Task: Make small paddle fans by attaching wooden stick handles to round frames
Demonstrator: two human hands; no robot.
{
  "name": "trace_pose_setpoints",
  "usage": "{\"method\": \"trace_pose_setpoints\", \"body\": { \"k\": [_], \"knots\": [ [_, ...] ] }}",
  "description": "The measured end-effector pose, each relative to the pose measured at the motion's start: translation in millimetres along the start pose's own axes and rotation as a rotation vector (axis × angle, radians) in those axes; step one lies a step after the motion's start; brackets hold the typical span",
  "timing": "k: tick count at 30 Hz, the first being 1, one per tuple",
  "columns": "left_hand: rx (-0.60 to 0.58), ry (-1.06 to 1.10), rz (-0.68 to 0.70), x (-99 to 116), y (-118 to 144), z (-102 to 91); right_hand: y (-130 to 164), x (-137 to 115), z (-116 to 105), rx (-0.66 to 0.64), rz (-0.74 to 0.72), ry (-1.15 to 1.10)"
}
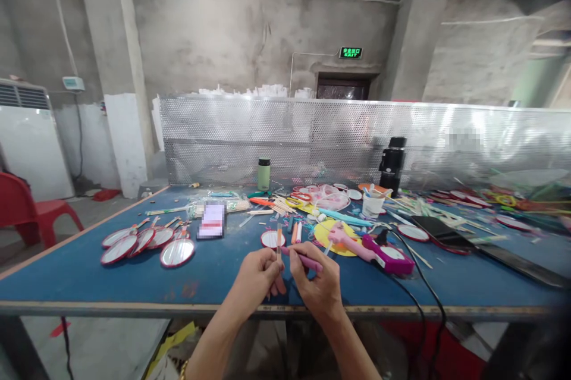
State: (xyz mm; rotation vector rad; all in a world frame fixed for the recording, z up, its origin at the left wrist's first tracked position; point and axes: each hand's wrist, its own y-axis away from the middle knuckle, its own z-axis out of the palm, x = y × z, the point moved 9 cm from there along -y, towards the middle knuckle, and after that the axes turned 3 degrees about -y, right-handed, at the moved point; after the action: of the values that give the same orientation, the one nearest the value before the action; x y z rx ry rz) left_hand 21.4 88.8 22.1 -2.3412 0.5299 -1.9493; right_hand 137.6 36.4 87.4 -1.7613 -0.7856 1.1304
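My left hand (pixel 262 273) pinches a thin flat stick (pixel 279 238), orange near its top and paler below, held upright above the table's front edge. In my right hand (pixel 316 279) is a pink-purple marker pen (pixel 307 260), gripped like a writing tool. Its tip points left at the stick; whether they touch I cannot tell. Just behind my hands lies a small round mirror (pixel 270 239) with a red rim, partly covered by the stick. Several more pens (pixel 298 231) lie beside it. A pink and purple glue gun (pixel 392 260) rests to the right, partly over a yellow disc (pixel 321 231).
Several red-rimmed round mirrors (pixel 177 253) lie at left, near a phone (pixel 212 220). Behind stand a green bottle (pixel 264 175), a white cup (pixel 372 205) and a black flask (pixel 392 167). Black cables (pixel 413 298) hang over the front edge. Loose sticks (pixel 281 204) are scattered at the back.
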Motion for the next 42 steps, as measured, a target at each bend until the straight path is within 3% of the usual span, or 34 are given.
{"method": "trace_pose_setpoints", "body": {
  "k": [42],
  "knots": [
    [0.005,-0.003,-0.003,-6.5,0.0,-1.0,3.5,2.1,-0.1,-0.002,0.011,-0.015]
  ]
}}
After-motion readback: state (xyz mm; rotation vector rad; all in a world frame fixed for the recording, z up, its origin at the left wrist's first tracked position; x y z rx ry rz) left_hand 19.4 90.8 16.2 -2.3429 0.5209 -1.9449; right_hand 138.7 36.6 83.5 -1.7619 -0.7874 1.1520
